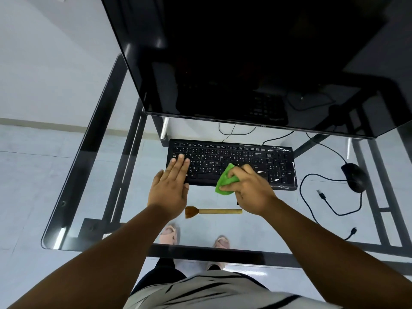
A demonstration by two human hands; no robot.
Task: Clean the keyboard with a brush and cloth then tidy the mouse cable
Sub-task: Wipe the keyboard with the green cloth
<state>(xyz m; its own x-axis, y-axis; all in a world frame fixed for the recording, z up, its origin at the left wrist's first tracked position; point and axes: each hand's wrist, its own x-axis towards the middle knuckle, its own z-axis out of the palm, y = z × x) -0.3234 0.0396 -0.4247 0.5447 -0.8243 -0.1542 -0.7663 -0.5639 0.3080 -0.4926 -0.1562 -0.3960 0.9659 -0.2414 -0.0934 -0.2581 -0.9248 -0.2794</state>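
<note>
I see my left hand (170, 188) lying flat, fingers (180, 163) straight, pressing the keyboard's (231, 152) left keys. My right hand (249, 190) grips the cloth (225, 180), bunched on the keyboard's front middle. The brush (214, 211) lies on the desk (93, 175) between my wrists. The mouse (354, 177) and its looped cable (312, 206) lie to the right.

On the black keyboard (231, 163) you can make out white key legends: single letters such as W, E, R, C, V and B. The marking at its far right corner is too blurred to read.
</note>
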